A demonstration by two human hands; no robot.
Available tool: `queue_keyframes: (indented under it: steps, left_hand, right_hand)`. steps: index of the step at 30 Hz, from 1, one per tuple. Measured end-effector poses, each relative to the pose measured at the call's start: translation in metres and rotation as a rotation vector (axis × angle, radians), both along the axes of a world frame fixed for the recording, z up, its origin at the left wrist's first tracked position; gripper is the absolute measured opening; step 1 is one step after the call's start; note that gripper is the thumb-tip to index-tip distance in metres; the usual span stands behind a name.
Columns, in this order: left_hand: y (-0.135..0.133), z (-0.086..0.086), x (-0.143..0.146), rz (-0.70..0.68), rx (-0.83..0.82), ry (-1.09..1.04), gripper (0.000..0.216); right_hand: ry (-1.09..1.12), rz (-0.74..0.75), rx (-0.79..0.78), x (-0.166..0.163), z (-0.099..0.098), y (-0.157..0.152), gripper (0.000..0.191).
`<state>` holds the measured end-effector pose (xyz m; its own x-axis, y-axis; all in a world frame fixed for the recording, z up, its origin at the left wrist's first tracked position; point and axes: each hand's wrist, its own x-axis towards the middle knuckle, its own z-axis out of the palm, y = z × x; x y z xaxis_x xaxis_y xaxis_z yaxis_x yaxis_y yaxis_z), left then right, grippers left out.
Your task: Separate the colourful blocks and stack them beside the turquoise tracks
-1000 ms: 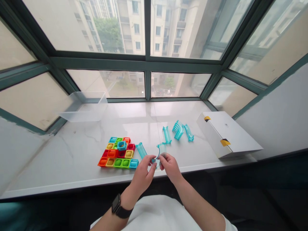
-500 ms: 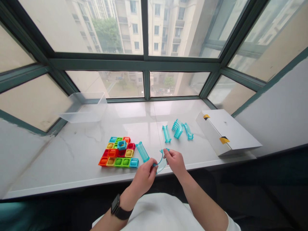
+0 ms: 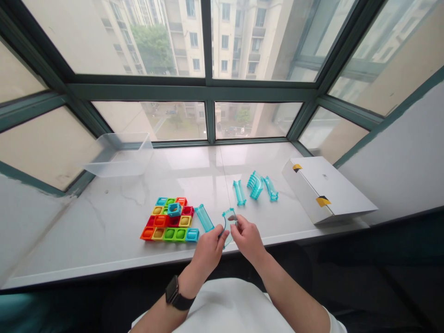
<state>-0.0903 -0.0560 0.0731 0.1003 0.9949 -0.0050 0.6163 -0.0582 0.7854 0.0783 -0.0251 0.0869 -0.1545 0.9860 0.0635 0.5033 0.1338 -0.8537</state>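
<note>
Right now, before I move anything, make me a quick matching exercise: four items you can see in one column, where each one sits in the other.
1. Black wristwatch
2. Teal hexagonal piece
3. Clear plastic tub
4. Curved teal track piece

A. Held between the left hand and the right hand
B. At the far left of the white window sill, against the glass
C. Around the left wrist
D. On top of the multicoloured tile grid

Pairs: 1-C, 2-D, 3-B, 4-A.
</note>
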Motion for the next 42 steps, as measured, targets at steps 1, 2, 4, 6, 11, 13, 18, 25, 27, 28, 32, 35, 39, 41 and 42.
queue_keyframes:
  steps: [1, 2, 4, 6, 11, 13, 18, 25, 27, 28, 32, 35, 39, 41, 42]
  left_hand:
    - [0.002, 0.000, 0.001, 0.011, 0.010, 0.009, 0.042]
    - [0.003, -0.001, 0.001, 0.019, 0.016, 0.013, 0.042]
    - [0.006, -0.001, 0.002, 0.031, 0.026, 0.007, 0.041]
    - [0.009, -0.002, 0.003, 0.046, 0.040, -0.012, 0.042]
    - [0.017, 0.002, 0.011, 0.085, 0.045, -0.091, 0.046]
    - [0.022, 0.004, 0.018, 0.087, 0.034, -0.129, 0.045]
    - [0.034, 0.002, 0.043, -0.001, -0.029, -0.233, 0.042]
    - [0.051, -0.019, 0.080, -0.165, -0.111, -0.452, 0.043]
    - [0.057, -0.030, 0.088, -0.193, -0.092, -0.463, 0.045]
    - [0.061, -0.035, 0.091, -0.186, -0.066, -0.449, 0.046]
    - [0.075, -0.062, 0.096, -0.124, 0.081, -0.228, 0.041]
    - [0.082, -0.082, 0.096, -0.170, 0.174, -0.052, 0.031]
    - [0.085, -0.097, 0.095, -0.222, 0.255, 0.033, 0.021]
    - [0.084, -0.099, 0.094, -0.230, 0.256, 0.041, 0.020]
    - [0.084, -0.099, 0.094, -0.229, 0.252, 0.040, 0.019]
  right_hand:
    - [0.022, 0.022, -0.015, 0.000, 0.001, -0.001, 0.029]
    - [0.046, 0.045, -0.034, 0.000, 0.002, -0.002, 0.033]
    - [0.087, 0.084, -0.057, 0.000, 0.001, -0.005, 0.036]
    - [0.123, 0.090, -0.025, 0.001, -0.001, -0.007, 0.040]
    - [0.187, 0.096, 0.246, 0.008, -0.009, -0.012, 0.051]
    - [0.167, 0.144, 0.325, 0.015, -0.010, -0.012, 0.038]
    - [0.101, 0.112, 0.379, 0.044, -0.018, -0.007, 0.020]
    - [0.000, 0.010, 0.406, 0.088, -0.041, -0.002, 0.022]
    - [-0.018, -0.034, 0.392, 0.099, -0.045, 0.000, 0.021]
    - [-0.027, -0.056, 0.386, 0.104, -0.047, 0.002, 0.020]
    - [-0.055, -0.136, 0.389, 0.119, -0.051, 0.011, 0.017]
    - [-0.066, -0.183, 0.407, 0.126, -0.050, 0.021, 0.017]
    - [-0.062, -0.233, 0.440, 0.132, -0.049, 0.034, 0.014]
    - [-0.057, -0.249, 0.456, 0.134, -0.049, 0.040, 0.014]
    - [-0.055, -0.253, 0.464, 0.135, -0.049, 0.044, 0.014]
